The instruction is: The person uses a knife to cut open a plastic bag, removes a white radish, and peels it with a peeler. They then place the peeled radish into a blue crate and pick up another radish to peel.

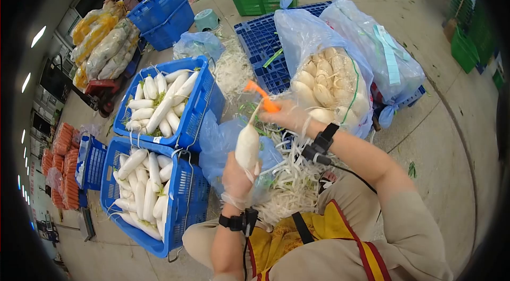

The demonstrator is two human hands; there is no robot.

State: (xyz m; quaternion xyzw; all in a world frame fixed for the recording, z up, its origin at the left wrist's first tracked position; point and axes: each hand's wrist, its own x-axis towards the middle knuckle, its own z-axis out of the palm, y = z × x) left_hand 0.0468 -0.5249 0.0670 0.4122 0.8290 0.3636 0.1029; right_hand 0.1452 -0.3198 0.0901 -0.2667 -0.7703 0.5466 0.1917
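Head view: a white radish in one hand, an orange peeler in the other

Near the middle of the frame, the left hand has its grip wrapped around the lower part of the white radish, whose thin root end points toward the top of the frame. Held so, the upper part seems deliberately left bare for the tool. Just above and to the right, the right hand has its grip clenched on the orange peeler, close beside the root end; whether the blade touches it, I cannot tell. Both hands appear to wear thin clear gloves, perhaps for cleanliness.

In the lower middle, a heap of peelings lies before the person's knees, probably because strips drop there. A blue plastic bag lies along its left side.

At centre left, an upper crate and a lower crate, both blue and loaded with long radishes, stand end to end, likely to keep them within easy reach. At upper right, a clear bag of pale radishes rests by a blue pallet, which presumably helps keep goods off the floor.
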